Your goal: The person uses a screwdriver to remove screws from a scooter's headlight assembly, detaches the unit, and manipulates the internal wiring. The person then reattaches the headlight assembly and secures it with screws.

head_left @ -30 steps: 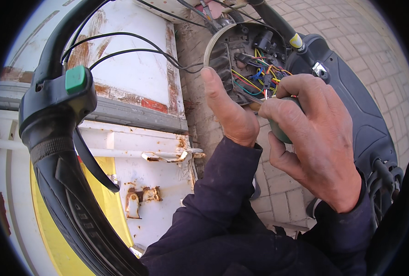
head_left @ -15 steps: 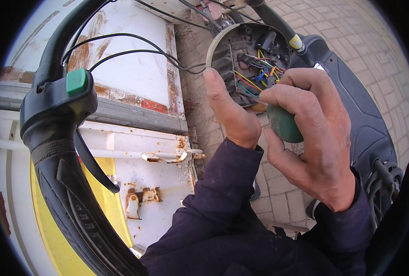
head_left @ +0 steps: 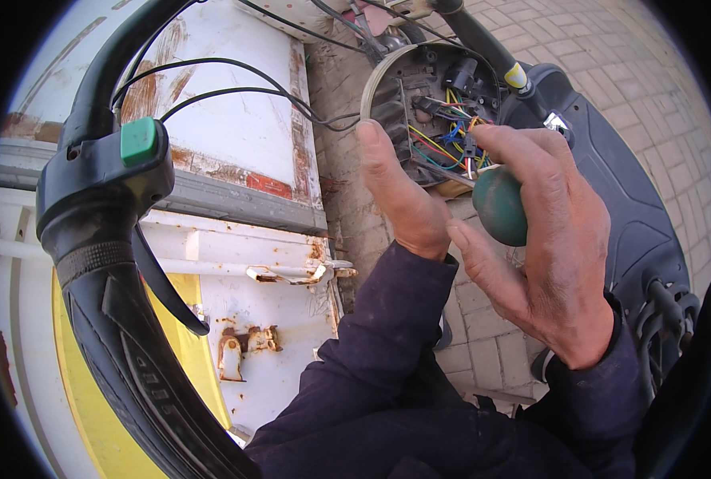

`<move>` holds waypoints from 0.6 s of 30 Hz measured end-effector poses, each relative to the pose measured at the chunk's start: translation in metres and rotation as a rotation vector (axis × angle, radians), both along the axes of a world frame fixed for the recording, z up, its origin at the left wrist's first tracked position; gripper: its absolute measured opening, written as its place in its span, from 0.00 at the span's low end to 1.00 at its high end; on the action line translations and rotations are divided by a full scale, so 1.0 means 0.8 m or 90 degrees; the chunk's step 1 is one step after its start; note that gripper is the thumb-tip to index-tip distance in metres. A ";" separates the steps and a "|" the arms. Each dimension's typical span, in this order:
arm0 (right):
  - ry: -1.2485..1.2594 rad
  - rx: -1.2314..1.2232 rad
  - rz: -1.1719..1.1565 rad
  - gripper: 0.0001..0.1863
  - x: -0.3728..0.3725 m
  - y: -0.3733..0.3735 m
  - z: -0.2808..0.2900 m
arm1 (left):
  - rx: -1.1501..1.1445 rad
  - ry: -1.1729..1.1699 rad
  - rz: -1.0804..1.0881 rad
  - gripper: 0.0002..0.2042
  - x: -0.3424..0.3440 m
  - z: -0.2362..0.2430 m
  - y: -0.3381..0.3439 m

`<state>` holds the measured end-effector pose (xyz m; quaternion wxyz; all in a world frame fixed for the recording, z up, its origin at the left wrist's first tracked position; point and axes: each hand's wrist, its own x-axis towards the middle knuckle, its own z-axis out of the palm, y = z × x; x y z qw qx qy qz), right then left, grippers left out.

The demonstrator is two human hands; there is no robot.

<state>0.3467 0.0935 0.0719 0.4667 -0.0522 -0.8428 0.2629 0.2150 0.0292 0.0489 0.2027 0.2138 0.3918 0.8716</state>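
My left hand [head_left: 397,191] reaches to the pale rim [head_left: 379,76] of a round, open black housing, its thumb pointing up at the rim and its other fingers out of sight. Inside are coloured wires [head_left: 443,140], connectors and black components. My right hand [head_left: 563,263] curls around the dark green rounded handle [head_left: 499,207] of a screwdriver-like tool, index finger arched over it and thumb below. Its thin metal shaft [head_left: 462,177] points leftward toward the housing's lower part; where the tip ends is unclear.
A black handlebar grip [head_left: 112,335] with lever and green switch fills the left, cables arching from it. Behind are rusty white metal panels [head_left: 232,136] with a yellow patch. Dark scooter bodywork [head_left: 627,199] and another bar [head_left: 483,40] lie right, over paving [head_left: 635,72].
My right index finger has lifted toward the wires and the thumb has shifted slightly left, exposing more of the green handle. My left hand has barely moved.
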 end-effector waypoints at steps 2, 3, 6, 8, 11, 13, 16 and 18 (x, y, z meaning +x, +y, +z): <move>-0.007 -0.066 0.006 0.32 0.000 -0.006 -0.003 | -0.007 -0.010 0.003 0.31 0.002 0.002 0.001; -0.023 -0.013 -0.019 0.32 0.000 -0.007 -0.005 | -0.011 -0.017 0.004 0.32 0.002 0.003 0.001; -0.005 0.133 -0.035 0.32 -0.004 0.000 -0.007 | -0.019 -0.029 0.012 0.32 0.004 0.006 0.002; 0.028 0.094 -0.017 0.33 -0.005 0.005 -0.006 | -0.029 -0.008 0.005 0.32 0.005 0.008 0.001; 0.018 -0.025 0.012 0.33 0.000 0.003 0.000 | -0.056 0.028 0.012 0.32 0.006 0.010 0.001; -0.003 -0.049 -0.005 0.33 0.001 -0.003 0.002 | -0.051 0.017 0.031 0.33 0.007 0.010 0.004; -0.016 0.038 -0.046 0.32 -0.001 -0.006 0.001 | -0.049 0.004 0.044 0.33 0.009 0.010 0.007; -0.008 0.114 -0.016 0.31 -0.002 0.003 0.000 | -0.043 0.002 0.030 0.32 0.010 0.010 0.006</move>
